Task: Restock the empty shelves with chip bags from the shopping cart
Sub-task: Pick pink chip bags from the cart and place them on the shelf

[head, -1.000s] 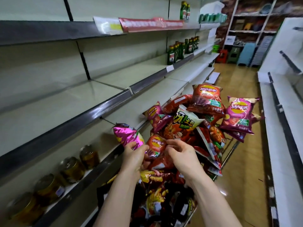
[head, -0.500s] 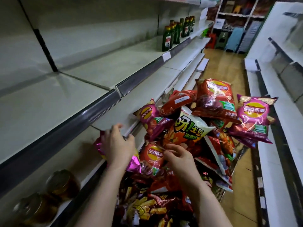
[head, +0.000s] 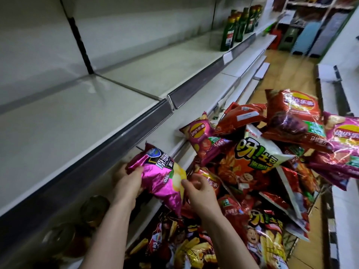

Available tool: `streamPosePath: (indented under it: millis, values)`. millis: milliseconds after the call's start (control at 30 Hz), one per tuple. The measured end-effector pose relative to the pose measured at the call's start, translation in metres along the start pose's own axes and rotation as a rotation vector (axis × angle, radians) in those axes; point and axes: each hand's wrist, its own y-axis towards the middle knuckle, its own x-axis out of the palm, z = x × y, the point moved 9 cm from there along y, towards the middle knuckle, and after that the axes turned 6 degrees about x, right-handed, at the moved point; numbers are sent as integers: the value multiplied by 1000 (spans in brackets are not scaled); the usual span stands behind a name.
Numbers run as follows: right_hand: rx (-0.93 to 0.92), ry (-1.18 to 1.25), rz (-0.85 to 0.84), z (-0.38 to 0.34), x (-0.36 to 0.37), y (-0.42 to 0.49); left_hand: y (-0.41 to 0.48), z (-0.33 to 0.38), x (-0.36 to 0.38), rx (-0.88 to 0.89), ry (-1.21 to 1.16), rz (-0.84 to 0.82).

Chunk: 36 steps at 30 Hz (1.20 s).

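Observation:
A shiny pink chip bag (head: pixel 161 175) is held upright at the edge of the lower shelf, just left of the cart. My left hand (head: pixel 129 183) grips its left side with fingers curled over the front. My right hand (head: pixel 200 193) pinches the bag's right edge. The shopping cart (head: pixel 303 220) is heaped with several red, purple and white chip bags; its wire rim shows at the right. The bare grey shelf (head: pixel 81 121) runs along the left, with its dark price rail in front.
Glass jars (head: pixel 93 208) stand on the lower shelf under my left arm. Green bottles (head: pixel 229 35) stand far back on the upper shelf. White shelving (head: pixel 345 200) lines the right side of the aisle. The wooden floor (head: pixel 291 74) runs ahead.
My left hand lifted the pink bag from the cart's edge and turned it upright, face towards me. My right hand came over to its right edge. The camera tilted down.

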Motion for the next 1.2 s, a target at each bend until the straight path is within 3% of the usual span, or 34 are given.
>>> streamPosePath:
  millis: [100,200,333,433,533,600,767,967,1200]
  values:
    - [4,76,151,1,-28,-1,-5,12,-5,60,-24,54]
    - [45,132,193,3,-51,-6,-16,27,4,71,-181,23]
    - [153,545,-12,17,-44,-10,-35,36,31,10,-352,-38]
    - [91,746,-67,14,-46,-15,-49,26,55,-14,-406,-101]
    - [-39,710,-48,2,-54,-27,-73,12,94,-124,-470,-353]
    - [-33,669,-72,6,-50,-33,-87,15,109,-99,-459,-478]
    - [32,760,-79,20,-64,-35,-76,11,94,-77,-396,-384]
    - [125,783,-19,32,-69,-20,-90,-4,98,-174,-275,-551]
    - [93,568,-1,7,-64,1,-53,-12,68,-146,-337,-327]
